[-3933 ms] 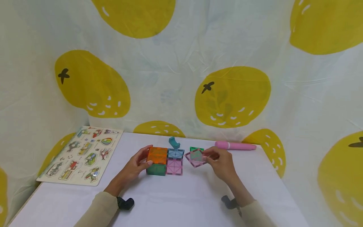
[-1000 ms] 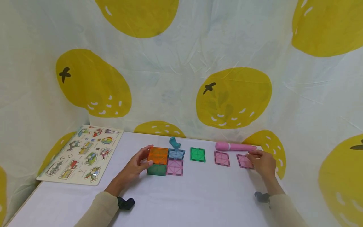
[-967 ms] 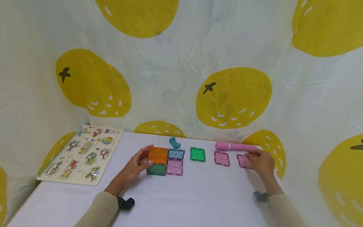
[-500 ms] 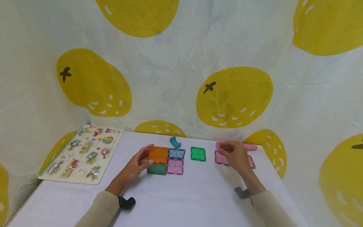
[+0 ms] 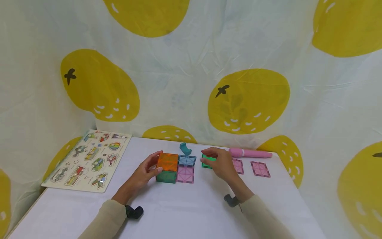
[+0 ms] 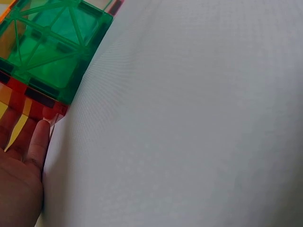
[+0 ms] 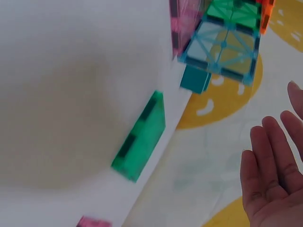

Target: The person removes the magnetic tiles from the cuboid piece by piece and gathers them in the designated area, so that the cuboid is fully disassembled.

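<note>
My left hand grips the left side of a box of magnetic tiles, thumb at the front and fingers behind. The box has an orange tile on top and a green tile on its front. A blue tile and a pink tile adjoin its right side. My right hand hovers over a loose green tile, thumb and fingers apart with nothing between them. Its fingers look straight in the right wrist view. Two loose pink tiles lie farther right, one partly hidden by the right hand.
A teal curved block sits behind the blue tile. Toward the back right lies a pink stick with a white band. A picture puzzle board occupies the left of the white table; a fruit-print curtain hangs behind.
The right hand let go of a pink tile at the far right and moved left, past the other pink tile, to the loose green one. The left hand has kept its grip.
</note>
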The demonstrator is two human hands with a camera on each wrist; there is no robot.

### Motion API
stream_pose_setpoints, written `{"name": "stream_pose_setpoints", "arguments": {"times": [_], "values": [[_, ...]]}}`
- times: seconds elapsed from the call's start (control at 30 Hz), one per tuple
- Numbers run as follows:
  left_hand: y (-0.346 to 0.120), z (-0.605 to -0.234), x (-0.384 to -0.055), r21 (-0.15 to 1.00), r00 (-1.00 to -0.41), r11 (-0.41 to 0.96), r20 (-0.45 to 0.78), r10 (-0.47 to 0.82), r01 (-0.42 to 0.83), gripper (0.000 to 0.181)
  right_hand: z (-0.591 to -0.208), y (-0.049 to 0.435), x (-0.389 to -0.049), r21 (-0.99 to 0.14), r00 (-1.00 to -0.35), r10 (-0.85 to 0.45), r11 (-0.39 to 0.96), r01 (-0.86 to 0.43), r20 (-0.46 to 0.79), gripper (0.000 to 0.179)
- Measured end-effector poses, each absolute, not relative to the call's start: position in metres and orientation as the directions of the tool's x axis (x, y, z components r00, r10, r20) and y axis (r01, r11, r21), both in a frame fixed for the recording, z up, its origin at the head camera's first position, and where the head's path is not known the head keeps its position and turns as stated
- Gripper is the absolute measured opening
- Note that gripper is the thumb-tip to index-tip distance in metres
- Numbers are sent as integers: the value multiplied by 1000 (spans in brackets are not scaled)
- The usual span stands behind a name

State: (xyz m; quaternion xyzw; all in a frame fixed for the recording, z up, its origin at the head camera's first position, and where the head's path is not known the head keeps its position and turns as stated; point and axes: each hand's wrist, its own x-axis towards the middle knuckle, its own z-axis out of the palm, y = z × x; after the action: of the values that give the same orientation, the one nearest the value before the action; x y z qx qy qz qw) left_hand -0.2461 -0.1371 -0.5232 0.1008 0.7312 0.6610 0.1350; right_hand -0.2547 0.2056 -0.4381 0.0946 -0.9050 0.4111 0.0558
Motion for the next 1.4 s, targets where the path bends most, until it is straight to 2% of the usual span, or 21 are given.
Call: {"name": "stream_pose_setpoints", "arguments": {"times": [0.2, 0.47, 0.83, 1.07, 1.4], "values": [[-133, -519, -246, 994, -942, 104, -64, 329, -32, 77, -445, 180, -262, -733, -966, -186, 630, -258, 180, 28], [-131, -519, -245, 995, -941, 91, -61, 332, -32, 72, -451, 159, -276, -647, -953, -239, 700, -302, 187, 22], [-130, -518, -246, 995, -941, 93, -57, 335, -27, 73, -449, 152, -282, -582, -946, -269, 747, -323, 180, 17], [-132, -519, -245, 994, -943, 107, -59, 327, -26, 75, -454, 160, -284, -605, -950, -212, 734, -310, 229, 13], [-136, -523, -246, 992, -948, 123, -72, 311, -35, 77, -448, 188, -280, -751, -975, -48, 629, -198, 217, 14]]}}
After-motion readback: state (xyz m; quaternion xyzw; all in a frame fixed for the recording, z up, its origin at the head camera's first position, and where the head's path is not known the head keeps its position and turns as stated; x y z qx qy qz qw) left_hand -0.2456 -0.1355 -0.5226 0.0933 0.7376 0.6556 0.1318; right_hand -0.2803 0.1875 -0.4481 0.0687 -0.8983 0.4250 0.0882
